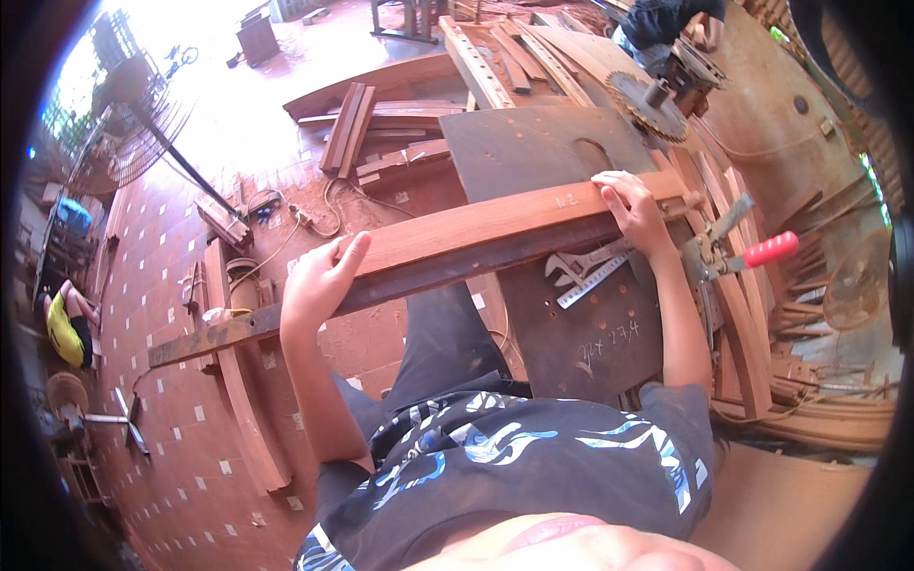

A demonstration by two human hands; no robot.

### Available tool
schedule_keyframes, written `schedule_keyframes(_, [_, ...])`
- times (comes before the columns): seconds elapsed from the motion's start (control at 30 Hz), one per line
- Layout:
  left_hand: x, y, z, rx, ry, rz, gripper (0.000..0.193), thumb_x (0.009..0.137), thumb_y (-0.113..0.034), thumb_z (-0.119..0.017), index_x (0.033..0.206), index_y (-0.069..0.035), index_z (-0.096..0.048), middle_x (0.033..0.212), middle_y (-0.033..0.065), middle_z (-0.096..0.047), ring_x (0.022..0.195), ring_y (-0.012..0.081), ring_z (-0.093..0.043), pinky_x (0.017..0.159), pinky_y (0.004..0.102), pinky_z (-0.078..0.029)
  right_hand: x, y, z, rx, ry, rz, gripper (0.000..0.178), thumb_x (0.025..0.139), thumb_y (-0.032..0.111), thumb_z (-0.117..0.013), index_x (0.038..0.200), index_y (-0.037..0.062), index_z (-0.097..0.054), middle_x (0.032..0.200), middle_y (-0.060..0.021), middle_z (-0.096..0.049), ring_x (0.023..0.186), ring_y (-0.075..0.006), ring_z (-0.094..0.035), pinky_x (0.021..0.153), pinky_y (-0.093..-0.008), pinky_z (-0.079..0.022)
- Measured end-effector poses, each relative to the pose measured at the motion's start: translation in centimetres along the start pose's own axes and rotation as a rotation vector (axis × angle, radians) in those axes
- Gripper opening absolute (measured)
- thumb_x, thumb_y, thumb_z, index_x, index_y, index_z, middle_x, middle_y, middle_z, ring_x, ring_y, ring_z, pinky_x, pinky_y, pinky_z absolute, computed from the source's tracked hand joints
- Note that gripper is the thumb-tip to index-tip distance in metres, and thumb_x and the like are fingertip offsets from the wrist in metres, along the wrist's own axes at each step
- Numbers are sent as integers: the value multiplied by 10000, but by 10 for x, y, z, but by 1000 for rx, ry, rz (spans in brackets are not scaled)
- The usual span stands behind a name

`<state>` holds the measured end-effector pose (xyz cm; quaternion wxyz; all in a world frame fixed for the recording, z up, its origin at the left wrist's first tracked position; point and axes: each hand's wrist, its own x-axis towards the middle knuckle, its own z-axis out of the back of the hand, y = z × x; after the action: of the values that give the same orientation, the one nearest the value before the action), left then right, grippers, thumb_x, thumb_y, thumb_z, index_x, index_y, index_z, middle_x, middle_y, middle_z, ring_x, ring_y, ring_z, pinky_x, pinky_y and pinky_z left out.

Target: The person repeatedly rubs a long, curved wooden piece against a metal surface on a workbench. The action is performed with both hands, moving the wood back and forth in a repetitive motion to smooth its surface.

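Observation:
A long reddish wooden board lies along a dark straight bar, its right part over the dark metal table. At the board's left end, my left hand is closed round it with the thumb on top; the fingers underneath are mostly hidden. Farther right, my right hand grips the board near its right end, fingers over the far edge. On the table just below the right hand lie an adjustable wrench and a white ruler. A clamp with a red handle sits right of that hand.
A toothed circular saw blade on a spindle stands beyond the table. Stacked timber lies at the far side, with more boards to the right. A standing fan and cables are at the left. Another person is at far left.

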<state>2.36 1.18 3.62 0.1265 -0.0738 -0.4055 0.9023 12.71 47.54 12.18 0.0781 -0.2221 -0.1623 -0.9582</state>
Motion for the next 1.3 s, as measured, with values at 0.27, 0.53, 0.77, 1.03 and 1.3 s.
schedule_keyframes(0.27, [-18, -2, 3, 85, -128, -138, 623, 954, -524, -639, 713, 48, -576, 633, 234, -539, 593, 394, -543, 601, 439, -425, -1, 0, 10, -18, 61, 7, 320, 1029, 278, -594, 1110, -7, -715, 1173, -181, -719, 1188, -343, -630, 1071, -426, -438])
schedule_keyframes(0.53, [-38, -4, -1, 120, -179, -345, 816, 752, -615, -779, 1163, 80, -663, 803, 255, -680, 760, 412, -688, 711, 419, -526, -2, 3, 8, 88, 62, -53, 295, 1019, 263, -612, 1112, 4, -717, 1184, -157, -721, 1181, -327, -632, 1046, -410, -459])
schedule_keyframes(0.77, [-33, -3, 6, 124, -40, -370, 928, 606, -581, -887, 1216, 78, -655, 844, 244, -705, 777, 384, -714, 748, 416, -546, 1, 0, 13, 124, 100, -126, 284, 1033, 250, -605, 1093, -2, -720, 1225, -143, -706, 1186, -281, -632, 1052, -384, -463])
schedule_keyframes(1.03, [-21, 16, -6, 316, -161, -361, 980, 550, -528, -916, 1294, 48, -645, 844, 210, -719, 796, 370, -711, 760, 423, -540, 6, -10, 7, 164, 70, -165, 271, 1031, 226, -609, 1143, -2, -706, 1237, -137, -694, 1195, -249, -631, 1046, -365, -467])
schedule_keyframes(1.3, [-21, 2, -7, 288, -171, -348, 857, 595, -586, -877, 1213, -20, -700, 847, 176, -741, 796, 342, -721, 742, 406, -539, 3, -20, -2, 115, 37, -162, 312, 1017, 203, -638, 1238, -15, -668, 1223, -128, -688, 1154, -214, -666, 1019, -335, -504])
